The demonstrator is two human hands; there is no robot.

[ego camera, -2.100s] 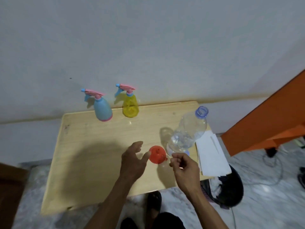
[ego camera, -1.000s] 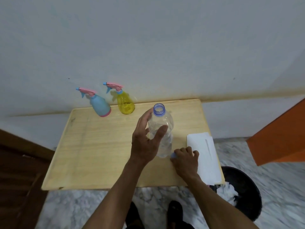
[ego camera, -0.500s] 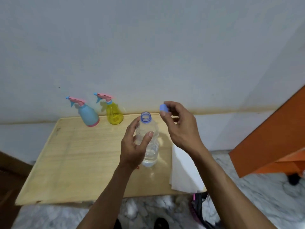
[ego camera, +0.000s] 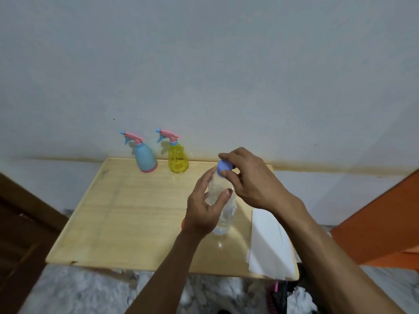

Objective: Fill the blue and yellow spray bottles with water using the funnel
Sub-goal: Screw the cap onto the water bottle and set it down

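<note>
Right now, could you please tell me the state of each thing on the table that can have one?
Water bottle: upright, partly filled, gripped by the left hand.
Cap: at the bottle mouth, pinched by the right hand; whether it is screwed on I cannot tell.
Blue sprayer: upright, spray head on.
Yellow sprayer: upright, spray head on.
Funnel: mostly hidden behind the left hand.
Paper: lying flat at the table's right edge.

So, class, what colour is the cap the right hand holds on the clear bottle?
Blue-violet cap, best seen in the head view.
</note>
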